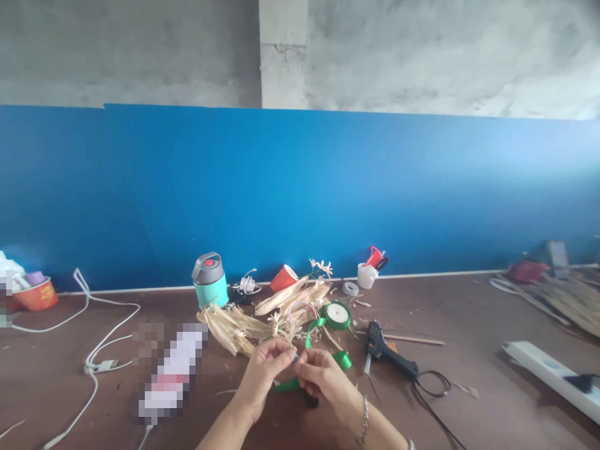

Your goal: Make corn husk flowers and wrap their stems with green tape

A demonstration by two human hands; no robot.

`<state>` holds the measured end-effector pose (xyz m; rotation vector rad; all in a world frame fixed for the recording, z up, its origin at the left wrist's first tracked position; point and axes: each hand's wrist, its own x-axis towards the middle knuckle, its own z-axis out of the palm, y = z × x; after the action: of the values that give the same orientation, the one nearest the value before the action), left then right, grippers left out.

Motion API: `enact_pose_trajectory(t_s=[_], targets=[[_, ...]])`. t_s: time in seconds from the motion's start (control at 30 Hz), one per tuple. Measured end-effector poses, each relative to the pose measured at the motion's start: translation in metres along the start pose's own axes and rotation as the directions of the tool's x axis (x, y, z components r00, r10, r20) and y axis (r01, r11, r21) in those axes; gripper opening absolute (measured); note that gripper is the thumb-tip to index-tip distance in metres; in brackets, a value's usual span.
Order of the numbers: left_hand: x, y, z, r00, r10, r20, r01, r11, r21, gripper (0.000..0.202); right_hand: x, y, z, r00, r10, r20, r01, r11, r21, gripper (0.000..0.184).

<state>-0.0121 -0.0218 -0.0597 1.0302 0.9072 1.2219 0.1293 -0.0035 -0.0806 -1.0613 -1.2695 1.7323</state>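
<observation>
My left hand and my right hand meet over the brown table, fingers pinched together on a thin wire stem wrapped with green ribbon. The ribbon trails back to a green ribbon roll. A heap of dried corn husks with a small husk flower lies just beyond my hands. A bracelet sits on my right wrist.
A black glue gun with its cord lies right of my hands. At the back stand a teal flask, an orange cup, a white mug and a tape roll. White cables run left; a power strip lies right.
</observation>
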Motion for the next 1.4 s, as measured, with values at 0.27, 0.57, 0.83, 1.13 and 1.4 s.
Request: enact_pose_trajectory(t_s=[0.27,0.57,0.83,1.13,1.4], targets=[[0.001,-0.002,0.001,0.996,0.043,-0.08,-0.039,0.998,0.041,0.029,0.004,0.004,0.001,1.0,-0.006,0.016,0.007,0.999,-0.032,0.043],[0.001,-0.001,0.0,0.996,0.066,-0.065,-0.061,0.995,0.076,0.033,0.004,0.006,0.003,0.999,-0.035,0.03,0.036,0.998,-0.051,0.043],[0.005,-0.009,-0.004,0.989,0.142,-0.03,-0.132,0.965,0.226,0.033,0.007,0.009,0.002,0.998,-0.05,0.039,0.052,0.997,-0.062,0.042],[0.003,-0.009,0.002,0.998,0.042,-0.043,-0.037,0.994,0.107,0.031,0.005,0.009,0.002,0.995,-0.08,0.057,0.084,0.993,-0.078,0.048],[0.001,-0.005,0.003,0.997,0.025,-0.072,-0.014,0.99,0.142,0.036,0.005,0.006,0.003,0.994,-0.104,0.03,0.107,0.988,-0.115,0.05]])
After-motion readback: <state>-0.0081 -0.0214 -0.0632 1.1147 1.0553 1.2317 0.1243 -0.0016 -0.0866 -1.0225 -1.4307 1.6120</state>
